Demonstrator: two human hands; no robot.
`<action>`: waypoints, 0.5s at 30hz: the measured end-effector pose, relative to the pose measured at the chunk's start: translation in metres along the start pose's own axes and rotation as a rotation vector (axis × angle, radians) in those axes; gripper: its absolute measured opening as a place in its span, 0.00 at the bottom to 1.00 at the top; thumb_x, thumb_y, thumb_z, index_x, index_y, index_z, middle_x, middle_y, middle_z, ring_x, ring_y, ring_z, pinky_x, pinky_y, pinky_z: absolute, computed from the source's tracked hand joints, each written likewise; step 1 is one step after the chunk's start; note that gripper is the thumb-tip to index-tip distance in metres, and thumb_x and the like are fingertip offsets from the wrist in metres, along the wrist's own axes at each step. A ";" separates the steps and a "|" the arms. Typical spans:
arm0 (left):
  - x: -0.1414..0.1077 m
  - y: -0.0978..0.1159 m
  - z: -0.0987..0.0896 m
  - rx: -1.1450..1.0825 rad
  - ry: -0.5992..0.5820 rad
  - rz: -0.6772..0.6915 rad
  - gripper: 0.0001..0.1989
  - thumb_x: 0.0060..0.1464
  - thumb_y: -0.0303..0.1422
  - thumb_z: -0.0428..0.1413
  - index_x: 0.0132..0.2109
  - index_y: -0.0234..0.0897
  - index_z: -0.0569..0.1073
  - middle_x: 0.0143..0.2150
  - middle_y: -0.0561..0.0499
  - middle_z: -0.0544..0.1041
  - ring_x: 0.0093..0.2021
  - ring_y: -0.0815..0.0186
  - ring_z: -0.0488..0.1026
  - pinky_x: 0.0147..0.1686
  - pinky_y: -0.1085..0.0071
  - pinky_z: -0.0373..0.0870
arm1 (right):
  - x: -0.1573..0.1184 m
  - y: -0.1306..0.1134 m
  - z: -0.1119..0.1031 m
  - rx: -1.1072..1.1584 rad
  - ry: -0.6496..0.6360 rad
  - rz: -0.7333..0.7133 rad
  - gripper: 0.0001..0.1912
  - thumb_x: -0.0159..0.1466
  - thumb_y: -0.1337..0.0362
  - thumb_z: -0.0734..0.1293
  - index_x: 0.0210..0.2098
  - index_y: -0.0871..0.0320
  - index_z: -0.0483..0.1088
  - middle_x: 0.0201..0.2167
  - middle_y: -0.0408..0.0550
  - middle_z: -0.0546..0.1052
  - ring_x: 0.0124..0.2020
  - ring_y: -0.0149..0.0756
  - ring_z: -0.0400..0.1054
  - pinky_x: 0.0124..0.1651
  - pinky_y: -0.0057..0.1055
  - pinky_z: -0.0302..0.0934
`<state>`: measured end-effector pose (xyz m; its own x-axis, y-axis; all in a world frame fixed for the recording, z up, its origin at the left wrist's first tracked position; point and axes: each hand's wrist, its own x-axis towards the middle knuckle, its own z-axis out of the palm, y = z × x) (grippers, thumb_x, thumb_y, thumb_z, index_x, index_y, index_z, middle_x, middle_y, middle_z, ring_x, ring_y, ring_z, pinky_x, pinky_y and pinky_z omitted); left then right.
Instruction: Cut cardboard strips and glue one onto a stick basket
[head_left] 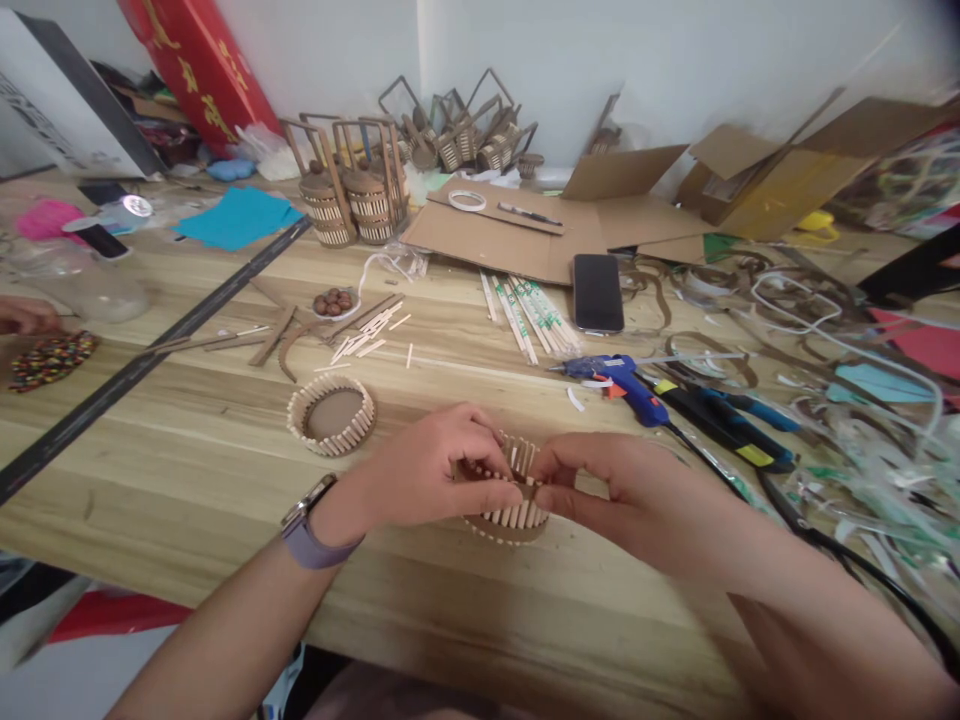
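Note:
Near the front of the table, both hands are at a small round basket (517, 516) of short upright wooden sticks with a brown band around it. My left hand (439, 465), with a watch on its wrist, pinches the rim from the left side. From the right, thumb and fingers of my right hand (600, 478) close on the same rim. A bit of brown strip shows between the fingertips; its ends are hidden. A second stick ring (352, 437) with a brown base lies to the left, apart from my hands.
Loose sticks (371, 332) and a bowl of nuts (333, 303) lie further back. Right of centre are a blue glue gun (619, 380), black-and-blue pliers (739, 425) and a phone (598, 292). Finished baskets (352, 205) stand behind. Another person's hand (28, 315) is at far left.

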<state>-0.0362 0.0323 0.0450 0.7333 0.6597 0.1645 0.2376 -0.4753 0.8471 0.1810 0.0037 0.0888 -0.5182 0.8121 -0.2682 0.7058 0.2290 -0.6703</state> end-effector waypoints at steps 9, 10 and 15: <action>0.000 0.006 0.000 0.038 -0.030 0.042 0.12 0.63 0.35 0.54 0.31 0.37 0.73 0.33 0.50 0.74 0.47 0.61 0.69 0.49 0.67 0.65 | 0.000 0.000 -0.001 0.038 0.054 0.056 0.08 0.63 0.60 0.63 0.37 0.53 0.74 0.30 0.41 0.79 0.32 0.35 0.71 0.36 0.31 0.60; 0.000 0.007 -0.001 0.038 -0.024 0.043 0.11 0.62 0.34 0.54 0.31 0.37 0.73 0.34 0.50 0.74 0.47 0.61 0.69 0.49 0.67 0.65 | 0.000 0.001 -0.003 0.037 0.050 0.059 0.09 0.64 0.60 0.63 0.39 0.52 0.74 0.32 0.41 0.79 0.34 0.36 0.71 0.38 0.31 0.61; -0.001 0.009 -0.002 0.057 -0.026 0.046 0.12 0.63 0.33 0.54 0.30 0.37 0.72 0.32 0.50 0.74 0.48 0.60 0.67 0.49 0.66 0.64 | -0.002 0.003 -0.009 0.021 0.021 0.020 0.11 0.65 0.60 0.61 0.40 0.51 0.75 0.35 0.43 0.80 0.36 0.37 0.72 0.40 0.33 0.62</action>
<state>-0.0364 0.0291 0.0533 0.7603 0.6216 0.1885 0.2388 -0.5374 0.8088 0.1882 0.0075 0.0935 -0.4939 0.8274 -0.2673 0.7055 0.2017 -0.6794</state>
